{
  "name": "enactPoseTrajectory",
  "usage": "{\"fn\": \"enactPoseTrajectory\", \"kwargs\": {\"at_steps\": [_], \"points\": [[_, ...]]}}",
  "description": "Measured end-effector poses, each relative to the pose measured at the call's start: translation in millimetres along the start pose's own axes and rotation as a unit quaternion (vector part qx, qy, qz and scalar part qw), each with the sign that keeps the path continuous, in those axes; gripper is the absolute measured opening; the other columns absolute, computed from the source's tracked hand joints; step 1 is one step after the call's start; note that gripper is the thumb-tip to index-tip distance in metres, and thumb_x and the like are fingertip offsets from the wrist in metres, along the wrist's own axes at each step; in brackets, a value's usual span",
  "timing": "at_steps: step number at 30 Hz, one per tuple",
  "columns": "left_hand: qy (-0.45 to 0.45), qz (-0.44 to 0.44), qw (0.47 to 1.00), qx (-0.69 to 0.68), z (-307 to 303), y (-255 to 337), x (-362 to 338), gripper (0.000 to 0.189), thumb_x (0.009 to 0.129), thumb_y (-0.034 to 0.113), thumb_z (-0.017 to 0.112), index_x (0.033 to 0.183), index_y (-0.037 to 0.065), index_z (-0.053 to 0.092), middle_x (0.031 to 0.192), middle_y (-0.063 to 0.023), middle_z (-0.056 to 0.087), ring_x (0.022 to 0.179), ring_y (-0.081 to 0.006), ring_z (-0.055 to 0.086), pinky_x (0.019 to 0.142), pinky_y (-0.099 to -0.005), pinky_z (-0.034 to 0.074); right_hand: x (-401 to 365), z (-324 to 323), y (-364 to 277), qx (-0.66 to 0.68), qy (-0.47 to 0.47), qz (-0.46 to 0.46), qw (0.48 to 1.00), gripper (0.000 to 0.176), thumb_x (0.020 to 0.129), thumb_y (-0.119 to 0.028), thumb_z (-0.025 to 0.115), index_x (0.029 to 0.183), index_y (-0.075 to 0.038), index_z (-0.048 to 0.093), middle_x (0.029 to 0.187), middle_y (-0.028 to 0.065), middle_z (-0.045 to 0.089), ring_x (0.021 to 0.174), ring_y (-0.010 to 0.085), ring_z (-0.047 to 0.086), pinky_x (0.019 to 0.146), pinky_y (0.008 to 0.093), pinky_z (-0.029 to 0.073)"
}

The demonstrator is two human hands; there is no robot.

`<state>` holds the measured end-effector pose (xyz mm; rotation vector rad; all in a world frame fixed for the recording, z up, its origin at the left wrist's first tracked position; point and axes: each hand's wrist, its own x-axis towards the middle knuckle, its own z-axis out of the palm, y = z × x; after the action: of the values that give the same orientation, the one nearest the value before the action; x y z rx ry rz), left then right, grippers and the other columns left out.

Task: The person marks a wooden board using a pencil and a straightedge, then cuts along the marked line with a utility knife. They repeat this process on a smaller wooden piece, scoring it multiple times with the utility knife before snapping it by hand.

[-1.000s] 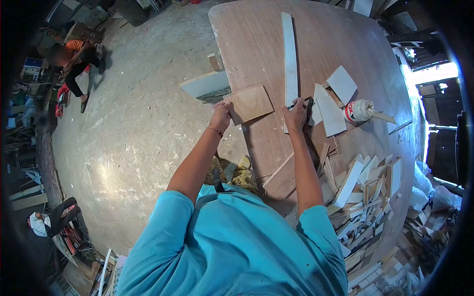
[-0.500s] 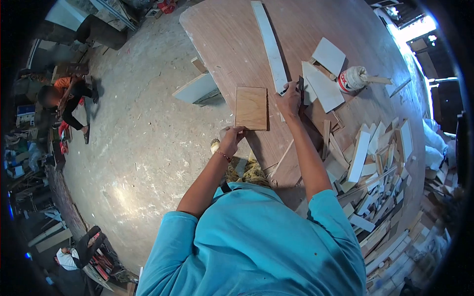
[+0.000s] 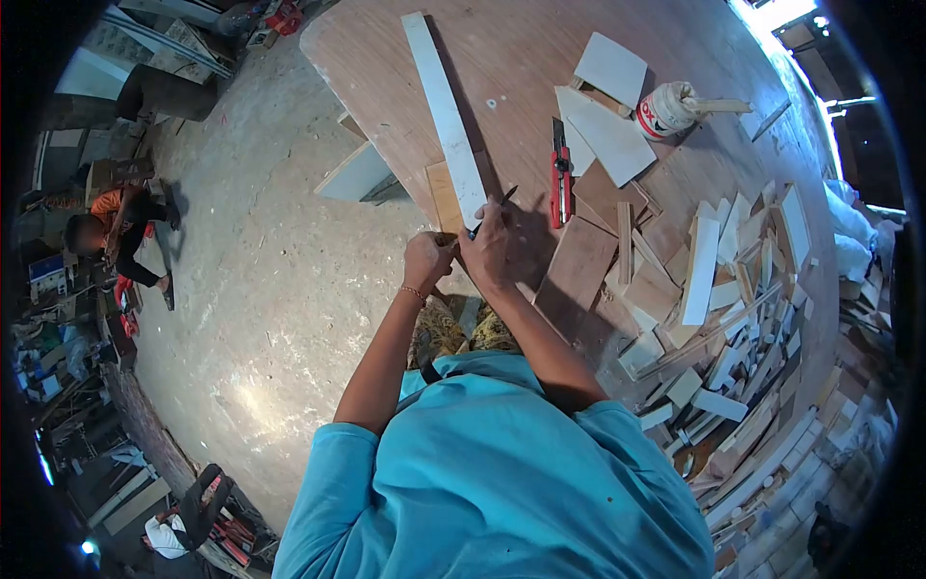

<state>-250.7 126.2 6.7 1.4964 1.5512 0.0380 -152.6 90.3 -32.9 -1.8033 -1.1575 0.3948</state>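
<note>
A long white strip [image 3: 446, 111] lies across a light-brown wooden board [image 3: 443, 191] at the table's edge, covering much of it. My left hand [image 3: 429, 259] is closed at the board's near edge, its fingertips partly hidden. Right beside it, my right hand [image 3: 485, 249] is closed around a slim dark pen [image 3: 509, 194] at the near end of the strip. The two hands nearly touch. To the right of them a red utility knife [image 3: 560, 179] rests on the table, blade end pointing away.
The wooden table [image 3: 526, 58] carries white board offcuts [image 3: 610, 135], a white tub [image 3: 666, 111] with a stick, and a brown panel [image 3: 577, 265]. Heaped scrap wood [image 3: 723, 318] fills the right. Two people [image 3: 121, 217] [image 3: 178, 531] sit at the left.
The white strip has come left onto the wooden board, which it now partly covers. My right hand has moved left and nearer, beside my left hand, leaving the utility knife in plain sight.
</note>
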Motion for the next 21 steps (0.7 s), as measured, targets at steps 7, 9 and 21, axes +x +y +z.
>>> {"fn": "enactPoseTrajectory", "kwargs": {"at_steps": [7, 9, 21], "points": [[-0.015, 0.036, 0.998, 0.05, 17, -25, 6, 0.034, 0.076, 0.034, 0.061, 0.07, 0.001, 0.065, 0.053, -0.0142, 0.058, 0.051, -0.0262, 0.06, 0.054, -0.0356, 0.047, -8, 0, 6, 0.019, 0.021, 0.023, 0.999, 0.058, 0.064, 0.003, 0.067, 0.114, 0.003, 0.037, 0.082, 0.0144, 0.049, 0.082, 0.0328, 0.053, 0.077, 0.0401, 0.042], [0.122, 0.107, 0.953, 0.255, 19, -28, 3, 0.032, 0.077, 0.032, 0.061, 0.076, 0.0, 0.063, 0.063, -0.0183, 0.06, 0.061, -0.0296, 0.061, 0.056, -0.0376, 0.047, -7, -8, 4, 0.015, 0.023, 0.015, 0.999, 0.051, 0.066, 0.001, 0.067, 0.109, 0.003, 0.039, 0.082, 0.0138, 0.049, 0.081, 0.0316, 0.053, 0.076, 0.0393, 0.042], [0.214, 0.193, 0.955, 0.069, 51, 35, 11, 0.082, 0.072, 0.034, 0.069, 0.126, -0.01, 0.026, 0.104, -0.0219, 0.042, 0.085, -0.0311, 0.052, 0.067, -0.036, 0.048, 42, -59, 46, 0.079, -0.125, 0.098, 0.984, 0.026, 0.069, 0.01, 0.052, 0.09, -0.003, 0.042, 0.078, 0.0152, 0.052, 0.081, 0.0327, 0.056, 0.066, 0.0397, 0.043]]}}
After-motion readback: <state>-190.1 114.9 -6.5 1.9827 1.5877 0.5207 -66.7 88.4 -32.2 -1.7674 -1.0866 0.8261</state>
